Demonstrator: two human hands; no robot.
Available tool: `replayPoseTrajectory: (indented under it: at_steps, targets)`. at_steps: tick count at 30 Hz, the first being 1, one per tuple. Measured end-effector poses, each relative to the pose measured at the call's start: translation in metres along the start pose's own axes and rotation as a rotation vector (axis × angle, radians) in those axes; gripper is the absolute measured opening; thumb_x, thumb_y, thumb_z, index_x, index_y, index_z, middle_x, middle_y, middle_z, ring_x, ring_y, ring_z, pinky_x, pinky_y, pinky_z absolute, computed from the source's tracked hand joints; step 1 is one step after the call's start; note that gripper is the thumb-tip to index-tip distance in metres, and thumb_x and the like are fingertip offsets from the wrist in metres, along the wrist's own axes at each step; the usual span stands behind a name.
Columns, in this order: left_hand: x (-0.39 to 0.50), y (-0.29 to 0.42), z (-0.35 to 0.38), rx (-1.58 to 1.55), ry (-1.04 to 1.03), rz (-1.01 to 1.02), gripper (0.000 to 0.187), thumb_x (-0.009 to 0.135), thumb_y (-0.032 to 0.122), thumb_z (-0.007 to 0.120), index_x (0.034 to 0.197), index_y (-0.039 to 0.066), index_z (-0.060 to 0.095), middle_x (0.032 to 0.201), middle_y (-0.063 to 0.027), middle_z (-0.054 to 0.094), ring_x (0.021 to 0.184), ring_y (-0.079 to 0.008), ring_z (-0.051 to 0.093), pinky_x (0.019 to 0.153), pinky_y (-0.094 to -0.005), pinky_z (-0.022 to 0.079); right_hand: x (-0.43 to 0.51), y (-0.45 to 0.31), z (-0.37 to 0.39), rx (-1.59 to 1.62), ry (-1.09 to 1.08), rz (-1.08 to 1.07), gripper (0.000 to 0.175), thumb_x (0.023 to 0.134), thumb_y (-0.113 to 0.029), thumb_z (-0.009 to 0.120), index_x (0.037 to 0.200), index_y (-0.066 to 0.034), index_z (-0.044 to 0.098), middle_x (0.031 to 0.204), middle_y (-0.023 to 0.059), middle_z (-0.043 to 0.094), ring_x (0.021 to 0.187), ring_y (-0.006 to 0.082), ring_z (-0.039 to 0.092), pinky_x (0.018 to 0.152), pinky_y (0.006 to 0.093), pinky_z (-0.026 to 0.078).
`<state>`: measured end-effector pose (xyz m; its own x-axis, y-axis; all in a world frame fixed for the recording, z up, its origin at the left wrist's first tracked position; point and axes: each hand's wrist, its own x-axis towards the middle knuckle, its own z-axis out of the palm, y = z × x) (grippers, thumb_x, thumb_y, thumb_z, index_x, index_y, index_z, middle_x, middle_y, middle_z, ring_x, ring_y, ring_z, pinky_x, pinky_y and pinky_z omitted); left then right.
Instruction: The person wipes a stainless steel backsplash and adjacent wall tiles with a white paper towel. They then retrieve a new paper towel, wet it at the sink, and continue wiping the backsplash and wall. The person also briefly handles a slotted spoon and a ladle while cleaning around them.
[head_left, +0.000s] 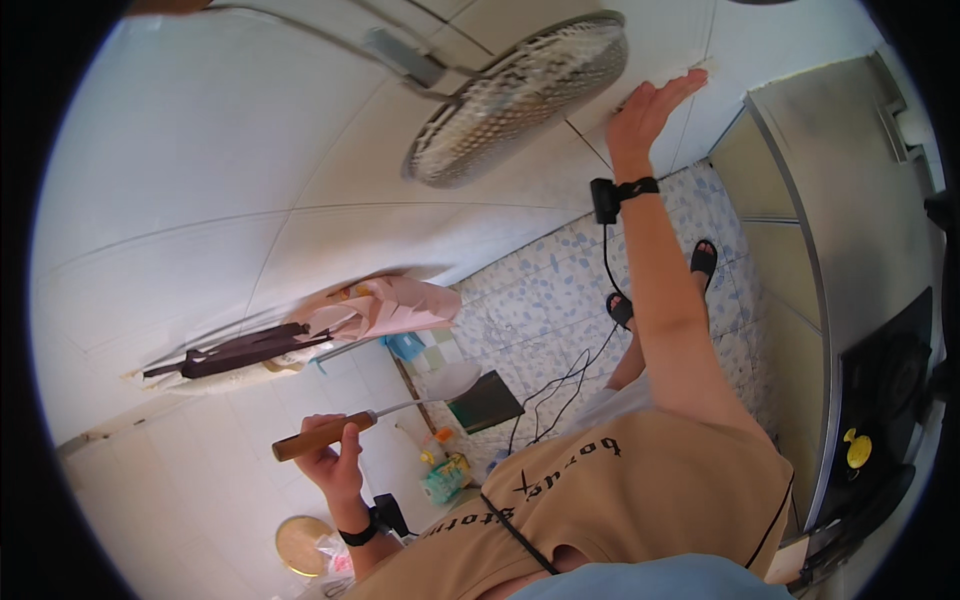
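Note:
My left hand (330, 454) grips the wooden handle of a metal cooking spatula or ladle (452, 381); its broad pale head points right over the floor, and its exact shape is unclear. My right hand (645, 120) reaches up and away with its fingers extended, at or close to the tiled wall; nothing shows in it, and whether it touches the wall I cannot tell. To its left, a large round perforated metal object (517, 97), perhaps a strainer, is in front of the wall. Each wrist wears a black strap with a small black device.
A steel counter (840, 150) with a black cooktop (885, 382) runs along the right, above cabinets. Pink and dark bags (397, 304) hang on the left wall. Black cables (577, 367) cross the patterned floor beside a dark flat square (486, 403). Colourful packages (446, 476) are lower down.

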<state>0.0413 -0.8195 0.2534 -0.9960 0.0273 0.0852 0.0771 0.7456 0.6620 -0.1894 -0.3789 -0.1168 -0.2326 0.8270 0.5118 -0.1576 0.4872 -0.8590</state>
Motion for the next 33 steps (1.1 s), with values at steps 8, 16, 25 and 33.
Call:
replayPoseTrajectory:
  at_steps: [8, 16, 25, 33]
  targets:
    - [-0.008, 0.029, -0.009, 0.017, 0.043, 0.086, 0.018, 0.091, 0.004, 0.080, 0.102, -0.002, 0.066, 0.086, -0.0062, 0.066, 0.059, -0.0091, 0.057, 0.057, -0.0228, 0.045, -0.189, -0.132, 0.030, 0.018, -0.557, -0.223, 0.068, 0.103, -0.017, 0.057, 0.163, 0.0029, 0.031, 0.155, 0.0336, 0.045, 0.141, 0.0534, 0.046, 0.117, 0.0643, 0.037]
    - [-0.033, 0.042, -0.028, 0.076, 0.098, 0.118, 0.016, 0.089, 0.003, 0.081, 0.097, -0.002, 0.068, 0.086, -0.0065, 0.066, 0.064, -0.0105, 0.057, 0.060, -0.0248, 0.044, -0.083, -0.005, -0.031, -0.019, -1.135, -1.211, 0.031, 0.091, -0.012, 0.063, 0.120, -0.0149, 0.073, 0.127, 0.0021, 0.069, 0.126, 0.0255, 0.061, 0.112, 0.0407, 0.046]
    - [-0.025, 0.077, -0.028, -0.074, 0.030, 0.375, 0.011, 0.086, -0.001, 0.081, 0.095, 0.000, 0.074, 0.088, -0.0053, 0.069, 0.066, -0.0096, 0.057, 0.058, -0.0251, 0.043, -0.005, -0.020, -0.149, 0.076, -1.039, 0.130, 0.010, 0.099, -0.004, 0.066, 0.104, -0.0070, 0.074, 0.099, 0.0074, 0.073, 0.084, 0.0229, 0.067, 0.077, 0.0370, 0.055]
    - [0.039, 0.221, 0.023, -0.242, -0.177, 0.784, 0.023, 0.083, 0.011, 0.089, 0.086, 0.005, 0.067, 0.066, -0.0041, 0.061, 0.049, -0.0156, 0.059, 0.046, -0.0284, 0.042, 0.083, -0.061, -0.336, 0.180, -0.546, 0.669, 0.013, 0.104, -0.016, 0.066, 0.112, -0.0084, 0.073, 0.094, -0.0042, 0.069, 0.083, 0.0063, 0.060, 0.071, 0.0245, 0.047]
